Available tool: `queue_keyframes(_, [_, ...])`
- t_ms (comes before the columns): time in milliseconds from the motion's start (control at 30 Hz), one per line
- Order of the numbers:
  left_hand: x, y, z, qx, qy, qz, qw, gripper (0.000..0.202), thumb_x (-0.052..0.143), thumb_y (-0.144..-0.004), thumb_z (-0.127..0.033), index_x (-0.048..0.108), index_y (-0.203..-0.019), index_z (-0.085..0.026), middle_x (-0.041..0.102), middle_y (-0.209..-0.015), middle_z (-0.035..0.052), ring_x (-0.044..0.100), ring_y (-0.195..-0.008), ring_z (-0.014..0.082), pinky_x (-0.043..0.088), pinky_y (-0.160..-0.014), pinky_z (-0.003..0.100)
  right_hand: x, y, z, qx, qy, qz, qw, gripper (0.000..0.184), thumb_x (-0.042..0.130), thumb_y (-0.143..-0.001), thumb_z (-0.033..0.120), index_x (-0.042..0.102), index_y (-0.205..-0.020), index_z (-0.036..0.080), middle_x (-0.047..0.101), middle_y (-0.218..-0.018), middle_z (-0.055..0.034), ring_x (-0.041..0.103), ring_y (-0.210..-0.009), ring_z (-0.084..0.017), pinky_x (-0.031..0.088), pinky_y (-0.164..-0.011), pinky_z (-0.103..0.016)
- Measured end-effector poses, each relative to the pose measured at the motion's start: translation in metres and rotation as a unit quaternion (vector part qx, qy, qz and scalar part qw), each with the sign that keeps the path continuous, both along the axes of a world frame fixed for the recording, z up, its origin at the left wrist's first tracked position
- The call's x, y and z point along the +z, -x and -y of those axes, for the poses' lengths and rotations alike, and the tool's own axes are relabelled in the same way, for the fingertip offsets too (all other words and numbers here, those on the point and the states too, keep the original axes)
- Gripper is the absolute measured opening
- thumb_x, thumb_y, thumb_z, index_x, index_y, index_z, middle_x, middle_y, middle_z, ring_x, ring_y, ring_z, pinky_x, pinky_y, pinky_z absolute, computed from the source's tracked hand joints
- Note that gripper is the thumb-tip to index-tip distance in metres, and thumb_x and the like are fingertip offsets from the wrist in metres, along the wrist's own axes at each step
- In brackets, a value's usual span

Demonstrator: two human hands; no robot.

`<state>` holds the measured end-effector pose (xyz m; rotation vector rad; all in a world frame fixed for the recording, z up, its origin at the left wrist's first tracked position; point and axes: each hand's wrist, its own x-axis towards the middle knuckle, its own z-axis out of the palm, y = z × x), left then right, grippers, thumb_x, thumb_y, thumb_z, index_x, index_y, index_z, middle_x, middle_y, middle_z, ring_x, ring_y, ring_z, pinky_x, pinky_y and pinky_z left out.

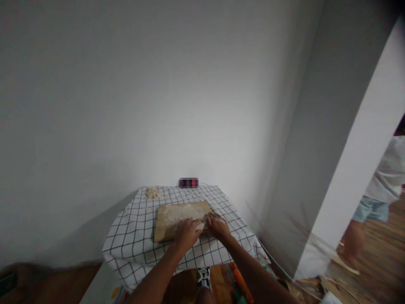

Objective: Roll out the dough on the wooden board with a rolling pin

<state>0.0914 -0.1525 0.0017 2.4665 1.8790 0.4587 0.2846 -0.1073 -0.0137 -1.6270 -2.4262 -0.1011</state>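
A thin, pale sheet of dough is spread over a wooden board, uneven at its edges. My left hand rests over the near side of the board, its fingers bent down on a pale piece of dough. Close beside it, my right hand curls over the board's right edge, fingers closed on the same pale piece. How far that piece runs under my palms is hidden. On the cloth at the back left lies a heap of pale strips or scraps.
A black-and-white checked cloth covers the table, which stands against a white wall. A small dark pixelated object is at the back edge. A white cable runs down the right side. Another person is at the far right.
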Motion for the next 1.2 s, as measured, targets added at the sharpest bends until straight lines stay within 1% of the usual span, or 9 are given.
queue_keyframes(167, [-0.009,-0.009,-0.001,-0.013,-0.006,0.033,0.999,0.042,0.061,-0.110,-0.037,0.080,-0.146,-0.042,0.083,-0.151,0.0065,0.070,-0.154,0.0305,0.051,-0.132,0.049,-0.007,-0.008,-0.006,-0.020,-0.018,0.001,1.000,0.038,0.051,-0.117,0.026,0.075,-0.147,0.027,0.075,-0.161,-0.0133,0.064,-0.155,-0.030,0.054,-0.127,-0.051])
queue_keyframes(267, [-0.013,-0.007,-0.009,-0.020,-0.001,0.031,0.999,0.044,0.059,-0.112,-0.042,0.078,-0.152,-0.044,0.077,-0.161,0.0031,0.061,-0.163,0.0309,0.048,-0.136,0.051,-0.006,-0.004,-0.015,-0.023,-0.026,0.006,0.999,0.037,0.057,-0.115,0.028,0.076,-0.146,0.028,0.076,-0.160,-0.0125,0.066,-0.152,-0.030,0.055,-0.125,-0.050])
queue_keyframes(333, [-0.017,-0.007,-0.016,-0.019,-0.002,0.018,1.000,0.048,0.059,-0.113,-0.044,0.076,-0.157,-0.042,0.069,-0.171,0.0032,0.053,-0.170,0.0332,0.046,-0.139,0.055,-0.003,0.000,-0.020,-0.028,-0.028,0.006,0.999,0.036,0.057,-0.114,0.027,0.077,-0.144,0.027,0.076,-0.159,-0.0130,0.068,-0.151,-0.029,0.055,-0.123,-0.047])
queue_keyframes(433, [-0.019,-0.008,-0.031,-0.009,-0.014,-0.004,1.000,0.055,0.060,-0.112,-0.045,0.072,-0.164,-0.032,0.061,-0.178,0.0093,0.046,-0.174,0.0385,0.041,-0.141,0.064,0.003,0.004,-0.030,-0.038,-0.021,0.009,0.999,0.039,0.049,-0.117,0.027,0.078,-0.142,0.026,0.075,-0.161,-0.0137,0.069,-0.149,-0.028,0.055,-0.123,-0.045])
queue_keyframes(533, [-0.018,-0.007,-0.046,-0.003,-0.020,-0.007,1.000,0.057,0.063,-0.112,-0.049,0.072,-0.162,-0.024,0.063,-0.175,0.0154,0.047,-0.172,0.0425,0.038,-0.141,0.068,0.006,0.008,-0.043,-0.039,-0.008,0.029,0.999,0.043,0.040,-0.121,0.029,0.076,-0.144,0.024,0.074,-0.161,-0.0143,0.072,-0.145,-0.028,0.056,-0.121,-0.045])
queue_keyframes(700, [-0.013,0.001,-0.069,0.001,-0.038,-0.016,0.999,0.055,0.057,-0.116,-0.059,0.078,-0.152,-0.023,0.066,-0.173,0.0145,0.046,-0.172,0.0418,0.036,-0.140,0.063,0.009,0.016,-0.072,-0.039,0.007,0.072,0.997,0.045,0.036,-0.123,0.031,0.068,-0.152,0.023,0.075,-0.156,-0.0189,0.073,-0.141,-0.033,0.061,-0.111,-0.047])
queue_keyframes(833, [-0.009,0.001,-0.083,0.035,-0.054,-0.007,0.998,0.054,0.053,-0.119,-0.056,0.081,-0.146,-0.019,0.069,-0.168,0.0183,0.052,-0.167,0.0446,0.034,-0.140,0.068,0.017,0.023,-0.094,-0.039,0.038,0.067,0.996,0.043,0.036,-0.123,0.031,0.064,-0.155,0.024,0.072,-0.160,-0.0194,0.071,-0.143,-0.034,0.062,-0.110,-0.050])
queue_keyframes(967, [-0.004,-0.006,-0.093,0.082,-0.068,0.001,0.994,0.057,0.045,-0.122,-0.047,0.079,-0.149,-0.010,0.069,-0.166,0.0252,0.053,-0.164,0.0487,0.034,-0.137,0.075,0.023,0.029,-0.111,-0.054,0.054,0.058,0.995,0.043,0.034,-0.124,0.033,0.061,-0.156,0.023,0.074,-0.154,-0.0221,0.074,-0.137,-0.035,0.062,-0.108,-0.054])
queue_keyframes(1200, [0.012,-0.012,-0.114,0.096,-0.047,0.004,0.994,0.052,0.041,-0.122,-0.038,0.085,-0.129,-0.011,0.082,-0.144,0.0236,0.067,-0.150,0.0448,0.046,-0.129,0.068,0.027,0.038,-0.138,-0.107,0.092,-0.001,0.990,0.051,0.020,-0.125,0.034,0.062,-0.152,0.022,0.074,-0.151,-0.0207,0.072,-0.137,-0.034,0.061,-0.107,-0.054])
